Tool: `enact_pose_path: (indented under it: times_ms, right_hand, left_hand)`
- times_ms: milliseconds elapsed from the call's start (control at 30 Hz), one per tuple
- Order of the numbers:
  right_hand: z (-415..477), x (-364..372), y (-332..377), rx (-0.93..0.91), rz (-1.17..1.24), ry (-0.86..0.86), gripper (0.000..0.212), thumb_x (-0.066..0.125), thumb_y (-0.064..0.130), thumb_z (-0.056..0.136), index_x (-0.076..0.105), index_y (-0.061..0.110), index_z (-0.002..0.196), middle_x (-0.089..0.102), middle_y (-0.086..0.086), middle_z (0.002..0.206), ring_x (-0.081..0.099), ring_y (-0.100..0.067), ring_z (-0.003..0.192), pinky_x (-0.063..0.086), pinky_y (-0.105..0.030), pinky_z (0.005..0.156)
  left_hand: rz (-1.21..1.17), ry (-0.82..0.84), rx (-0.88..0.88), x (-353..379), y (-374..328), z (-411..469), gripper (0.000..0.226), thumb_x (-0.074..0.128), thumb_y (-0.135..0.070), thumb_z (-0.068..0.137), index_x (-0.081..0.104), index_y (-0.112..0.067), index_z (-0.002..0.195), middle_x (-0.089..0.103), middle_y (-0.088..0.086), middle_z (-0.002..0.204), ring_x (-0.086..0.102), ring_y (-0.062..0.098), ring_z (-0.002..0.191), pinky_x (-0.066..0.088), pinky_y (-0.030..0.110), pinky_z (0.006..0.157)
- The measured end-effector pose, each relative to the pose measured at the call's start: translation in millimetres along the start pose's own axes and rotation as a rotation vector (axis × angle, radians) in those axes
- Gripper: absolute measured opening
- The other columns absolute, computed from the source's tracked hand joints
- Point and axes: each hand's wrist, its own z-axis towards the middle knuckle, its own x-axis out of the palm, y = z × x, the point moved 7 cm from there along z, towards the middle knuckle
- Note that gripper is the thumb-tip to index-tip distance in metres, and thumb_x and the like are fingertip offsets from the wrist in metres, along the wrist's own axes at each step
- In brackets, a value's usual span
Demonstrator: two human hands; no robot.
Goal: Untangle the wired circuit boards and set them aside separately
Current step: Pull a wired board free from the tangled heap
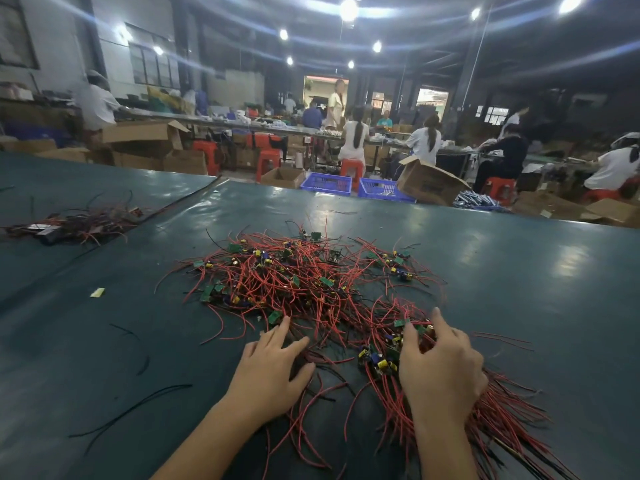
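— Where is the pile of wired boards (298, 275)?
— On the table (519, 271), at twelve o'clock from both hands.
— The left hand (273, 372)?
— Fingers straight and spread, lying flat on wires at the pile's six o'clock edge.
— The right hand (440, 368)?
— Fingers curled round a bundle (377, 362) of boards at five o'clock.

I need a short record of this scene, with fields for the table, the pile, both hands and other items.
surface: dark green table
main pile: tangled pile of red-wired circuit boards, mid-table
left hand: flat, fingers spread, resting on wires at the near edge
right hand: fingers curled round a bundle of wired boards
other items: smaller wire pile far left; loose black wire near left
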Motion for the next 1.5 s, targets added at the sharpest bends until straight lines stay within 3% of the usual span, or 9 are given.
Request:
enact_pose_path:
  times_ms: [100, 333, 467, 733, 867, 1033, 1267, 1400, 1500]
  right_hand:
    - [-10.6, 4.2, 14.9, -0.05, 0.063, 0.021, 0.054, 0.067, 0.033, 0.089, 0.053, 0.021, 0.141, 0.058, -0.006, 0.137, 0.047, -0.032, 0.127, 0.033, -0.047, 0.106]
    - [-54.9, 43.9, 55.6, -0.37, 0.143, 0.234, 0.047, 0.06, 0.035, 0.094, 0.055, 0.025, 0.139, 0.059, 0.01, 0.13, 0.046, -0.013, 0.123, 0.032, -0.031, 0.107]
    - [-64.5, 65.4, 56.8, -0.452, 0.109, 0.356, 0.048, 0.052, 0.039, 0.097, 0.049, 0.027, 0.144, 0.054, 0.013, 0.132, 0.041, -0.01, 0.124, 0.033, -0.025, 0.107]
    - [-60.4, 83.1, 47.5, -0.14, 0.579, 0.541, 0.034, 0.052, 0.036, 0.099, 0.065, 0.019, 0.126, 0.065, 0.015, 0.11, 0.059, 0.007, 0.103, 0.045, -0.006, 0.086]
    - [-54.9, 84.5, 44.3, 0.043, 0.843, 0.568, 0.03, 0.055, 0.027, 0.1, 0.078, 0.024, 0.081, 0.071, -0.018, 0.085, 0.066, -0.038, 0.088, 0.056, -0.05, 0.084]
    - [-54.7, 87.6, 38.3, 0.258, 0.98, 0.746, 0.023, 0.065, 0.033, 0.092, 0.081, 0.024, 0.079, 0.077, -0.007, 0.08, 0.073, -0.018, 0.075, 0.055, -0.023, 0.059]
    - [-55.7, 86.2, 45.3, 0.249, 1.191, 0.842, 0.038, 0.077, 0.01, 0.062, 0.074, 0.009, 0.1, 0.077, -0.013, 0.095, 0.075, -0.02, 0.083, 0.06, -0.025, 0.068]
    - [-53.9, 83.6, 46.6, 0.217, 1.232, 0.792, 0.038, 0.078, 0.009, 0.059, 0.076, 0.006, 0.098, 0.076, -0.016, 0.092, 0.074, -0.024, 0.085, 0.06, -0.027, 0.072]
    - [-56.1, 80.6, 49.6, 0.219, 1.256, 0.834, 0.03, 0.078, 0.012, 0.06, 0.08, 0.013, 0.09, 0.075, -0.017, 0.092, 0.072, -0.025, 0.081, 0.061, -0.032, 0.073]
  left_hand:
    - [0.025, -0.014, -0.081, -1.1, 6.2, -0.7, 0.059, 0.032, -0.06, 0.094, 0.022, -0.04, 0.149, -0.004, 0.008, 0.162, 0.01, 0.022, 0.148, 0.012, 0.042, 0.117]
    - [-0.027, -0.22, -0.037, -24.2, 3.4, -0.8, 0.041, 0.04, -0.043, 0.098, 0.053, -0.027, 0.133, 0.045, -0.009, 0.146, 0.035, 0.011, 0.135, 0.02, 0.032, 0.108]
    - [-0.165, -0.294, -0.058, -31.0, 5.1, -1.1, 0.035, 0.048, -0.035, 0.097, 0.06, -0.023, 0.127, 0.055, -0.012, 0.133, 0.045, 0.011, 0.123, 0.03, 0.031, 0.104]
    - [-0.674, -0.581, 0.04, -67.8, -8.0, -16.4, 0.016, 0.066, -0.008, 0.085, 0.075, -0.022, 0.088, 0.066, -0.02, 0.091, 0.059, -0.002, 0.095, 0.049, 0.019, 0.085]
    - [-0.799, -0.567, 0.181, -79.2, -24.6, -24.2, 0.017, 0.06, -0.012, 0.075, 0.074, -0.02, 0.071, 0.069, -0.013, 0.08, 0.064, 0.007, 0.087, 0.051, 0.022, 0.078]
    - [-0.925, -0.491, 0.225, -77.2, -27.1, -22.0, 0.017, 0.059, -0.007, 0.073, 0.074, -0.01, 0.066, 0.071, -0.003, 0.08, 0.066, 0.011, 0.085, 0.054, 0.03, 0.079]
    - [-1.1, -0.361, 0.262, -72.9, -25.2, -19.3, 0.022, 0.054, -0.03, 0.076, 0.062, -0.025, 0.057, 0.062, 0.0, 0.061, 0.059, 0.012, 0.061, 0.048, 0.024, 0.062]
    - [-1.251, -0.321, 0.061, -63.2, -15.8, -11.7, 0.041, 0.055, -0.029, 0.093, 0.063, -0.015, 0.055, 0.063, 0.001, 0.058, 0.059, 0.014, 0.057, 0.049, 0.025, 0.059]
    - [-1.385, -0.113, -0.204, -46.8, -10.5, -8.7, 0.05, 0.044, -0.041, 0.097, 0.076, -0.013, 0.07, 0.072, 0.01, 0.07, 0.067, 0.015, 0.061, 0.052, 0.022, 0.058]
